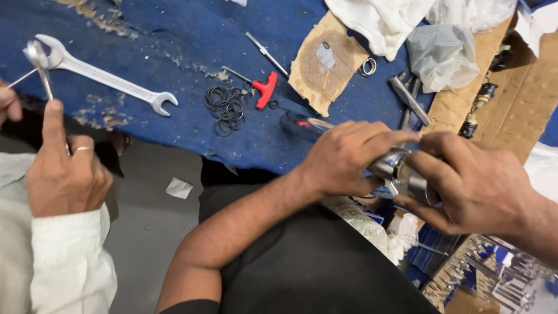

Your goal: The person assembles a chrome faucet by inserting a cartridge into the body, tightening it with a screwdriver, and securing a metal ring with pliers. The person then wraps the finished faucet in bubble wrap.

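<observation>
Right of centre, the person's left hand (343,160) and right hand (471,183) each keep a closed grip on a metal cylinder (404,174), steadying it from both sides just off the edge of the blue-covered bench (174,35), while a spanner (104,75) lies upper left.

Workshop: spanner (104,77), black rubber rings (225,108), red-handled key (264,88) on worn blue bench (174,35).

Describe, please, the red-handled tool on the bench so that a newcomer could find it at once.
Start at the blue cloth covering the bench, then find the pile of black rubber rings near its front edge. Just right of them lies the small key. It alone has a red T-shaped handle; the long spanner to the left is bare metal.
</observation>
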